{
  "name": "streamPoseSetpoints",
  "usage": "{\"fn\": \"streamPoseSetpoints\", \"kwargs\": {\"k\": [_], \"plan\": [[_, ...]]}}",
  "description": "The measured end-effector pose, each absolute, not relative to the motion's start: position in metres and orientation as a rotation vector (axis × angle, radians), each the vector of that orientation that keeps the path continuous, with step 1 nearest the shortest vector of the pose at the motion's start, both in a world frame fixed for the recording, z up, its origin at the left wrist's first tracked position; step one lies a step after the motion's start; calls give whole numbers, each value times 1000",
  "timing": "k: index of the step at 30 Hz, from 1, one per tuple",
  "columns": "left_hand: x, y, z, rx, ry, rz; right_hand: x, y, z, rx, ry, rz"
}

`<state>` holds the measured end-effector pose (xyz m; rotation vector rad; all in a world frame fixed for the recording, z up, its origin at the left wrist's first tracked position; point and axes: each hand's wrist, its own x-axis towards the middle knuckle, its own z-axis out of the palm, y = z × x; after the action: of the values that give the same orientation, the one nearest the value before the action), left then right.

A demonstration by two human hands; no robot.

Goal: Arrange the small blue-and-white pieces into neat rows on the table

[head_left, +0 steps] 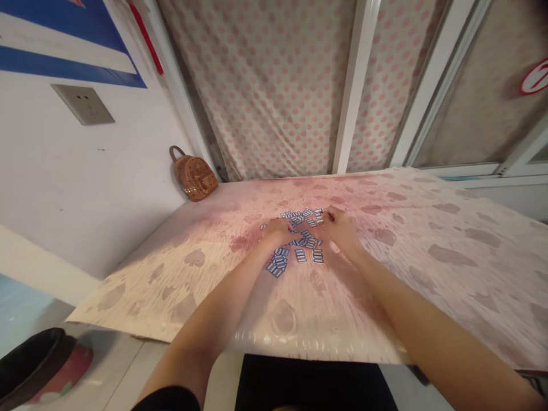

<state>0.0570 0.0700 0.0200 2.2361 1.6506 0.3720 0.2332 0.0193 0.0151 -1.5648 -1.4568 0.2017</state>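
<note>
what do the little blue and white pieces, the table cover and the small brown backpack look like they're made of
Little pieces: thin, flat, possibly card or plastic; too small to tell. Table cover: probably plastic or vinyl, printed, with glossy glints along the front edge. Small brown backpack: perhaps leather or imitation, given its smooth, slightly shiny surface.

Short black sleeve [168, 399] on left arm [199, 339]; left hand [278, 231], right hand [340, 228] bare.

The pink-patterned table [411, 240] carries loosely clustered blue-and-white pieces [278, 262]; a small brown backpack [195, 177] sits at the far left corner.
</note>
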Motion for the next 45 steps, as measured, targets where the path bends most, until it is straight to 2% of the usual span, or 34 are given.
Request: {"fn": "streamPoseSetpoints", "kwargs": {"k": [12, 26, 34, 40, 45], "plan": [[47, 83, -9, 2142, 1392, 726, 230, 19, 15, -1536, -1448, 231], [32, 87, 4, 1908, 1349, 840, 225, 18, 15, -1478, -1429, 370], [32, 77, 13, 1686, 1241, 878, 224, 27, 3, -1377, -1399, 568], [34, 77, 13, 1666, 1299, 971, 224, 29, -2, -1298, -1444, 544], [38, 71, 24, 1707, 1143, 1032, 219, 19, 8, -1341, -1506, 479]]}}
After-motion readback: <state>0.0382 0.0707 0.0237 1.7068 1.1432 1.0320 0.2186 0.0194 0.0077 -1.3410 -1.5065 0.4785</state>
